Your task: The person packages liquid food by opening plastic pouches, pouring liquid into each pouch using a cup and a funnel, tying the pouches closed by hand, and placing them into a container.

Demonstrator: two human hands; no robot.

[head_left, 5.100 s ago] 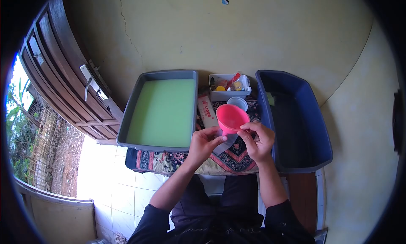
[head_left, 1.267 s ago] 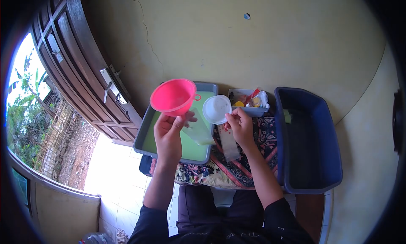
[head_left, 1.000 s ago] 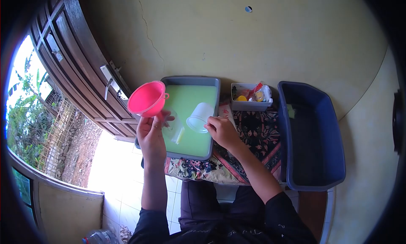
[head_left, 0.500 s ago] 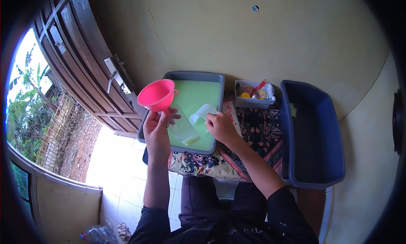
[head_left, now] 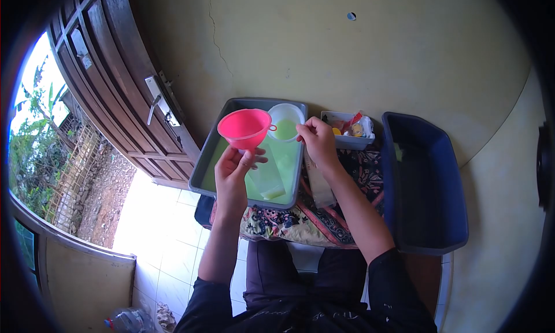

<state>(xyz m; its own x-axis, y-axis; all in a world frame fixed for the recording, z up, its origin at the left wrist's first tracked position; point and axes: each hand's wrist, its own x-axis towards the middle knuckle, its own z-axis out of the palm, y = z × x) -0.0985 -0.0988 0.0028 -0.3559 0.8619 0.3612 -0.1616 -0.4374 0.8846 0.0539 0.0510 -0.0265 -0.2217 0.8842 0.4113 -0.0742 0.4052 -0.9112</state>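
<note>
My left hand (head_left: 232, 174) grips the neck of a pink funnel (head_left: 245, 131), held upright above a grey tub (head_left: 199, 185). Below the funnel hangs a clear plastic bag (head_left: 267, 177) with a little pale green liquid in its bottom corner. Whether the funnel's spout sits inside the bag is hidden by my fingers. In my right hand (head_left: 321, 141) is the rim of a translucent plastic cup (head_left: 287, 108), beside the funnel over the tub's far right part. Green liquid shows inside the cup. The tub holds pale green liquid (head_left: 289, 160).
A small grey box (head_left: 355, 141) with colourful packets stands right of the tub. Farther right is a deep dark blue bin (head_left: 430, 188). Patterned cloth (head_left: 358, 180) covers the surface beneath. An open wooden door (head_left: 110, 61) is at left, with a plastic bottle (head_left: 130, 320) on the floor.
My left hand has moved right with the funnel and bag. My right hand has moved up and right, and the cup, tilted before, is now more level with green liquid in it.
</note>
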